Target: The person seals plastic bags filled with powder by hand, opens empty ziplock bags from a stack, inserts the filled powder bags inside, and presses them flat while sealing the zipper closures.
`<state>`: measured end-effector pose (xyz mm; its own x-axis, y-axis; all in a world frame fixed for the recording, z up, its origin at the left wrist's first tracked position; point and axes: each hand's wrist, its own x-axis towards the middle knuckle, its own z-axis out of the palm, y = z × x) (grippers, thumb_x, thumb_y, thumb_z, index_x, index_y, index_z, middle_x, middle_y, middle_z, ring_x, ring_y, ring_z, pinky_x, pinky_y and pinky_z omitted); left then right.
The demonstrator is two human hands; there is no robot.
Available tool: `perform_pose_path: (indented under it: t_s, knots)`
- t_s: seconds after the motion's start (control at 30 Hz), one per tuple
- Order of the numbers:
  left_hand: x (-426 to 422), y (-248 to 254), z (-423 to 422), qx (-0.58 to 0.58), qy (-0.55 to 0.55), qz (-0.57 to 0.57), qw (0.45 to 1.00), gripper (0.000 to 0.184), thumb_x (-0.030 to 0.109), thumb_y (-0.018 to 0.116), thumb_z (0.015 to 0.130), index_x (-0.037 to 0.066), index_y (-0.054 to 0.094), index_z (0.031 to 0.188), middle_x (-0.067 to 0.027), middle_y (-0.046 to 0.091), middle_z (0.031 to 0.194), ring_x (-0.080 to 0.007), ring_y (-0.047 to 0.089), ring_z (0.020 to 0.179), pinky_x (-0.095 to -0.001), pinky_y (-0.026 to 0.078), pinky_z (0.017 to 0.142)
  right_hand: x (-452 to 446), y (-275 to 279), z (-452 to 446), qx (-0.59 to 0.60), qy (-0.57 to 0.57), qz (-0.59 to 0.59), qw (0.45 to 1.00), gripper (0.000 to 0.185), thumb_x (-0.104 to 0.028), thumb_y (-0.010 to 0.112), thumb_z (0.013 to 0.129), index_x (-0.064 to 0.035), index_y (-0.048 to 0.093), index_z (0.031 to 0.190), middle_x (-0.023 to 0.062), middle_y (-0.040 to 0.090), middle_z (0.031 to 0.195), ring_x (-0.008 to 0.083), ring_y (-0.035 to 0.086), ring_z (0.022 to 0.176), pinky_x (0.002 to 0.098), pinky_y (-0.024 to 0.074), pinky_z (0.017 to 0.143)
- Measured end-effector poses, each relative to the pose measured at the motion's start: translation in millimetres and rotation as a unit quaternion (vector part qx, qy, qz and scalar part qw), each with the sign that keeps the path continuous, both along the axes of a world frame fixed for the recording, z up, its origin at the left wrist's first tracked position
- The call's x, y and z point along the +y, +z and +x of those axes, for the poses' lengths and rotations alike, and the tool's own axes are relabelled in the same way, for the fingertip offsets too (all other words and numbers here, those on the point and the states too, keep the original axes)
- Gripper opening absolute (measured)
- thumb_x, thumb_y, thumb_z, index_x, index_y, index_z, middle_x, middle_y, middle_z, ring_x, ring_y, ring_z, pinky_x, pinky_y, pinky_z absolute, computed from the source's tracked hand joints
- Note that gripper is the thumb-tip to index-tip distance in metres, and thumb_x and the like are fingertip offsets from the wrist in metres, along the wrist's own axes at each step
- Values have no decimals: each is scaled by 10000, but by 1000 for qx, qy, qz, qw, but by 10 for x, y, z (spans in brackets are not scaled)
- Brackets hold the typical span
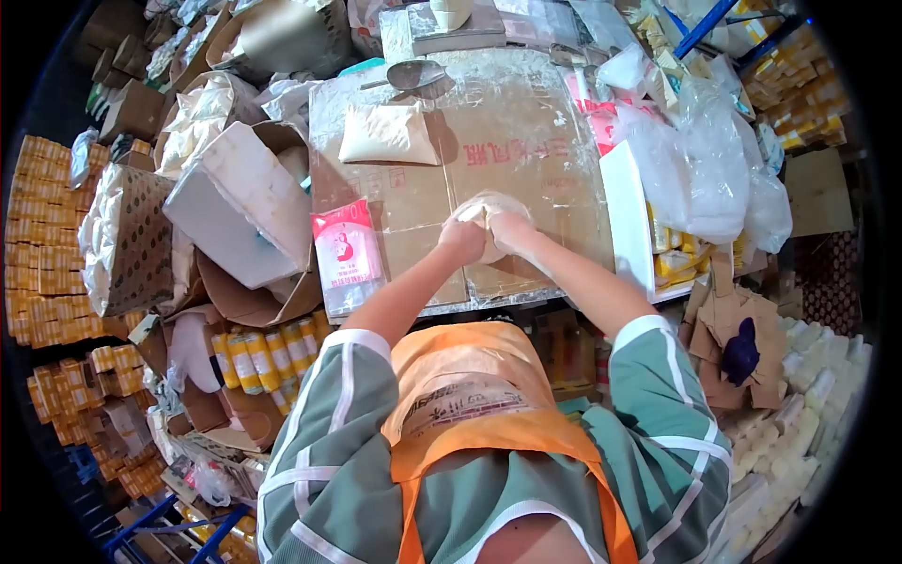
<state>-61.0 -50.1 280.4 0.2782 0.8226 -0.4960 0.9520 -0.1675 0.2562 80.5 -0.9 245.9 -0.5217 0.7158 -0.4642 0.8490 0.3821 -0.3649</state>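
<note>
Green sleeves [329,423] with white stripes spread nearest to me, either side of my orange apron [474,390], whose dark print is too creased to read in full. Beyond the apron, toward the near side of the cardboard-topped surface [554,226] and about midway across it, I hold a pale bag [489,203]. It looks soft and rounded, whitish and a little cloudy, bulging out past my knuckles on the far side. My left hand [462,242] and right hand [511,231] sit close together on it, the fingers of both curled in and gripping it. My hands cover its near part, so I cannot make out how its mouth is folded, and my fingertips are hidden too.

Farther off to the left lies a plump filled bag [390,134], with a metal scoop [415,75] just beyond it. Nearer, at the left edge, lies a pink-printed packet [348,246]; its small lettering is blurred. On the far right, clear plastic bags [700,160] partly cover a white box [628,221] of yellow packs [676,263]. At the far edge of view, a white container [451,11] is cut off.
</note>
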Motion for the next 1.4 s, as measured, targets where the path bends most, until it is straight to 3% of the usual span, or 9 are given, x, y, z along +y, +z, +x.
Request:
perform_pose_path:
  t_s: [0.13,0.47,0.5,0.67,0.7,0.73,0.87,1.1,1.4]
  knots:
    - [123,-1349,-47,-88,16,9,996,253,176,536,813,58,714,947,-171,675,1016,-305,651,969,-417,507,856,60,-296,-122,58,-105,-45,992,339,-180,401,890,-28,647,1065,223,621,1131,349,586,1076,413,437,929]
    - [17,-452,131,-2,-6,12,1000,300,198,532,876,50,640,1114,-110,551,1288,-235,569,1148,-365,503,883,59,-219,-115,101,-220,-155,958,286,-198,479,913,19,620,1034,151,637,1007,237,614,908,342,496,821]
    - [-15,-496,115,-31,30,-9,999,301,216,536,881,57,647,1111,-112,569,1268,-228,573,1146,-361,496,893,16,-215,-204,262,-465,-376,758,219,-149,482,903,-5,611,1005,115,623,944,238,610,890,339,504,797]
    - [14,-277,93,-9,21,-91,996,400,332,497,911,33,637,1137,-128,627,1185,-219,581,1142,-373,474,917,79,-632,-98,378,-530,-419,633,197,-184,505,891,-42,618,968,119,639,921,236,618,890,346,497,809]
    - [-20,22,42,-25,3,-107,994,468,414,474,906,46,635,1146,-128,641,1158,-227,584,1138,-385,463,925,83,-257,-81,152,-264,-272,913,214,-205,525,880,-52,627,989,131,646,976,250,620,925,352,491,827]
    - [-38,189,10,-41,-14,-120,992,537,496,452,901,59,634,1156,-127,655,1131,-235,586,1133,-396,452,932,113,-25,-40,-106,61,-60,991,236,-227,546,869,-61,636,1010,144,653,1031,265,622,959,357,485,844]
    - [-24,270,-172,-18,-121,-9,992,797,783,447,746,211,553,1292,-68,636,1194,-225,599,1111,-397,352,1025,232,-157,91,-121,133,-100,979,417,-421,524,829,-66,710,945,164,670,1017,288,625,997,370,475,865]
    - [-59,137,-101,174,-155,69,970,131,152,579,799,133,708,789,-33,691,818,-186,636,911,-358,403,902,128,552,500,-134,272,42,952,243,-295,636,751,-107,733,870,152,681,864,279,661,811,376,471,854]
    - [-327,173,-366,45,16,247,968,123,228,647,764,119,700,786,-85,606,1065,-258,565,1020,-370,457,861,204,714,952,68,243,218,943,210,-269,672,753,-87,712,850,125,613,1106,283,565,1055,389,483,829]
